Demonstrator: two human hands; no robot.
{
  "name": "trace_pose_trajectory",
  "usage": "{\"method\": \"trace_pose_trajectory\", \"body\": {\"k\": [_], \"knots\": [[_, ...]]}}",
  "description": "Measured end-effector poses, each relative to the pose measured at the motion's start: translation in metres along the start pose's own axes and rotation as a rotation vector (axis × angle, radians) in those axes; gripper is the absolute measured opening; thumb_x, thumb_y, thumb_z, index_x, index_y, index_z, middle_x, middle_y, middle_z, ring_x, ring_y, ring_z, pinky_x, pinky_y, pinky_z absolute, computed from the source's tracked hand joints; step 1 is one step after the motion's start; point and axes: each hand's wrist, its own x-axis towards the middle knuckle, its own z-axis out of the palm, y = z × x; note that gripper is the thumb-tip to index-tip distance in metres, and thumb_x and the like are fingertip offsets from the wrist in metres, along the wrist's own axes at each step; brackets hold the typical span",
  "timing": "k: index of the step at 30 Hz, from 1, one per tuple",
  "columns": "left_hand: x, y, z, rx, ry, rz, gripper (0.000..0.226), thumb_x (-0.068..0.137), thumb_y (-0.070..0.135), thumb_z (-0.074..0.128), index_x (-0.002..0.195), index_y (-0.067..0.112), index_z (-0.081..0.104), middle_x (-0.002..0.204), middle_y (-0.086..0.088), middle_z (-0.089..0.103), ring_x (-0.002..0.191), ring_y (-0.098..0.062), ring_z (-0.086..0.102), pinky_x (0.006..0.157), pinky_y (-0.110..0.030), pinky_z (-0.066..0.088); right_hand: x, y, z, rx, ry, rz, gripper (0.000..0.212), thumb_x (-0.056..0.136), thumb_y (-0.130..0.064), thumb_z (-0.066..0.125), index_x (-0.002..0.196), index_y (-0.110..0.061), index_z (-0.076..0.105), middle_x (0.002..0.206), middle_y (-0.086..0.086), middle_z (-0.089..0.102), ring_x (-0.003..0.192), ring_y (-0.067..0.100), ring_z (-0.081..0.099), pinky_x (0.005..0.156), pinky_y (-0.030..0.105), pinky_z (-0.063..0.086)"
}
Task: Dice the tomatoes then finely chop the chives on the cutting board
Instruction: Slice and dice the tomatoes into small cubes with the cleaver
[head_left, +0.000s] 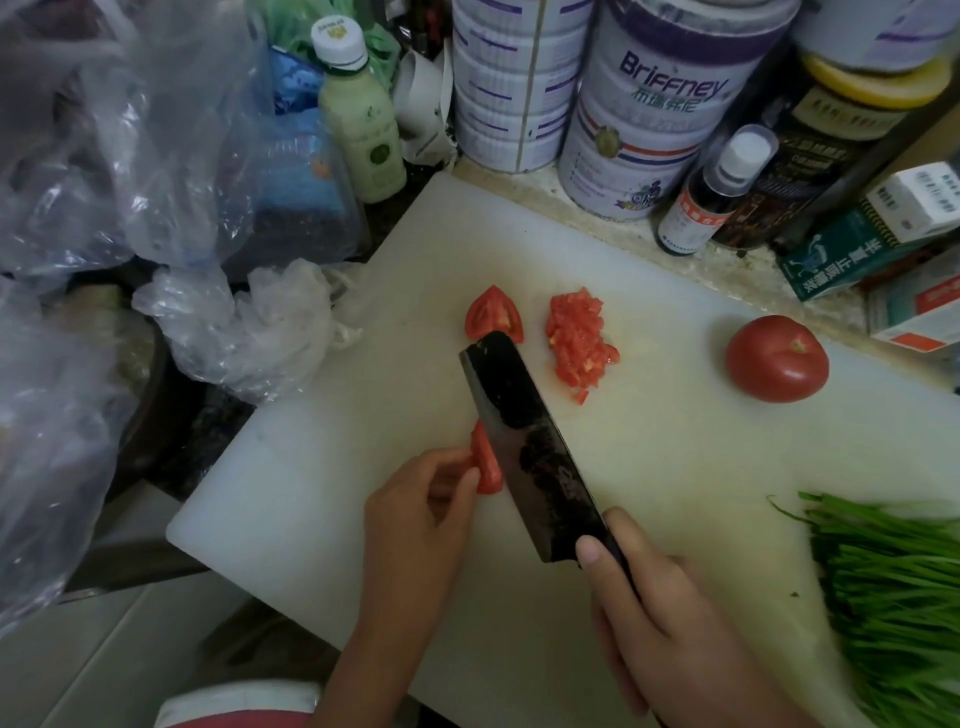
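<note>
White cutting board (649, 467) is laid on the desk (524, 184). The dark cleaver (524, 441) is gripped at the handle by the right hand (660, 613), fingers wrapped round it, thumb laid against the blade's heel. The blade is angled away from the person across the board centre. A tomato piece (488, 462) is pinched by the fingertips of the left hand (415, 514) and pressed against the blade's left face. A tomato wedge (491, 314) is seen just past the blade tip, cut side up; contact with the tip cannot be told. A diced tomato pile (579, 343) is found just right of the wedge. One whole tomato (776, 358) is set well apart towards the board's right edge, stem scar up. Chives (893, 587) are bunched uncut at the board's near right corner. Behind the board, tins (644, 104), a pale green bottle (363, 130), a small dark bottle (711, 192) and cartons (883, 228) are stacked; clear plastic bags (130, 156) are piled at left.
</note>
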Motion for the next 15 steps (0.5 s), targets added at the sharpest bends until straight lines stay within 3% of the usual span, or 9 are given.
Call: {"method": "trace_pose_trajectory", "body": {"k": [5, 9, 15], "knots": [[0.006, 0.001, 0.002, 0.023, -0.015, -0.047, 0.026, 0.085, 0.008, 0.073, 0.090, 0.033, 0.068, 0.075, 0.023, 0.065, 0.076, 0.007, 0.062, 0.066, -0.003, 0.044, 0.002, -0.003, 0.004, -0.009, 0.008, -0.011, 0.029, 0.084, -0.061, 0.036, 0.092, -0.034, 0.043, 0.060, 0.010, 0.049, 0.058, 0.000, 0.054, 0.054, 0.020, 0.034], [0.008, 0.002, 0.003, 0.034, -0.007, -0.062, 0.025, 0.084, 0.008, 0.074, 0.089, 0.032, 0.068, 0.074, 0.022, 0.065, 0.073, 0.006, 0.062, 0.065, -0.004, 0.044, 0.005, -0.010, 0.000, -0.075, -0.012, -0.082, 0.024, 0.082, -0.059, 0.033, 0.087, -0.036, 0.040, 0.051, 0.003, 0.044, 0.048, 0.014, 0.047, 0.049, 0.024, 0.035], [0.010, 0.006, 0.004, 0.064, -0.018, -0.057, 0.037, 0.085, 0.008, 0.074, 0.081, 0.042, 0.061, 0.066, 0.024, 0.065, 0.068, 0.008, 0.060, 0.063, -0.004, 0.044, 0.003, -0.023, -0.005, -0.196, -0.041, -0.106, 0.018, 0.077, -0.060, 0.024, 0.083, -0.045, 0.032, 0.056, -0.002, 0.048, 0.058, 0.014, 0.048, 0.050, 0.025, 0.034]]}}
